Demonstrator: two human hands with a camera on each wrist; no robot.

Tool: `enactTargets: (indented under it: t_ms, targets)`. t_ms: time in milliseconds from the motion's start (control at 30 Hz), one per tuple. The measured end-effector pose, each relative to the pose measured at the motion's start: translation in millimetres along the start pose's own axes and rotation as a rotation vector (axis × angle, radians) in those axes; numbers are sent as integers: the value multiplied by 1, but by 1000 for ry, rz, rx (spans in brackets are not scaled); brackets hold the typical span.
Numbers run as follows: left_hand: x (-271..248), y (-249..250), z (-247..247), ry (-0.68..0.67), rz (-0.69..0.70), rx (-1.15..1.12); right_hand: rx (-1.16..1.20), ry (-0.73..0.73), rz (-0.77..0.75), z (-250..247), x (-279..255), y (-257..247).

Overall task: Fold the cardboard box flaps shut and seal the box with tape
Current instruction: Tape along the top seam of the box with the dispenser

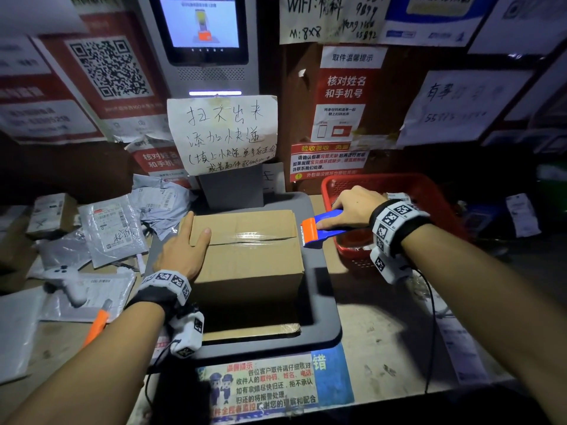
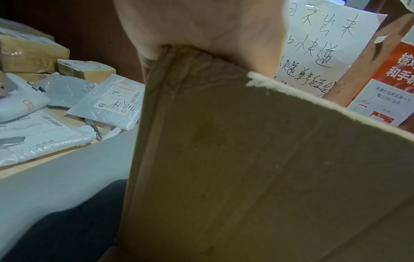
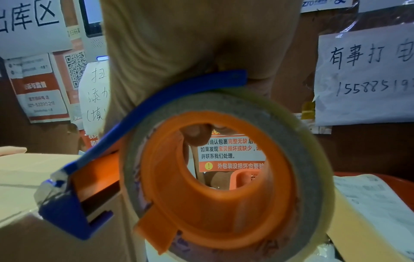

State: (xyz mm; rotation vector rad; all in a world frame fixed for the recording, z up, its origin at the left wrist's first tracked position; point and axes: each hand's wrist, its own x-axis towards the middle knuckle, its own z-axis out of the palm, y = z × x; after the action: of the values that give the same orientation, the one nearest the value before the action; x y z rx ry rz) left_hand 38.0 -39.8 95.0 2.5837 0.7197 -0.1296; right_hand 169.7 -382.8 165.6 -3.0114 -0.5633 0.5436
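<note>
My left hand (image 1: 181, 250) lies flat, steadying the brown cardboard box (image 1: 248, 259) on the grey scale tray (image 1: 322, 317); my right hand (image 1: 352, 210) grips the blue-and-orange tape dispenser (image 1: 322, 230) at the box's right edge. A skewed pull could tear the clear tape (image 1: 245, 236) crookedly or lift it.

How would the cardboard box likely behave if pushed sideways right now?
Probably slides rather than tips: the box looks squat and sits flat on the grey tray. The left hand pressing its corner likely steadies it. Its taped top seam suggests fairly stiff flaps.
</note>
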Motion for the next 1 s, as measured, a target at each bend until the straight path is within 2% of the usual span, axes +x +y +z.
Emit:
enactTargets:
  t_ms: [300,400,467,533,567,633,700,800,1000]
  targets:
    - [5,-1,3,-23,2,11,-60,-14,12,1,7,-10]
    - [13,4,3,27,-11,141,-41,-11,19,6,9,-8]
    - [14,20,0,135,116,267,-16,-18,14,12,11,-9]
    - [10,43,4,227,381,294,-18,-28,8,16,11,-12]
    - [6,55,10,224,503,284,-21,-30,9,19,11,-13]
    - [-4,77,29,85,635,249,-24,5,20,26,9,-15]
    - [-15,91,50,-22,684,267,-55,84,39,30,6,-17]
    - [-23,98,71,1,671,321,-115,167,62,27,0,-26]
    - [-22,96,79,4,645,378,-246,136,110,7,3,-56]
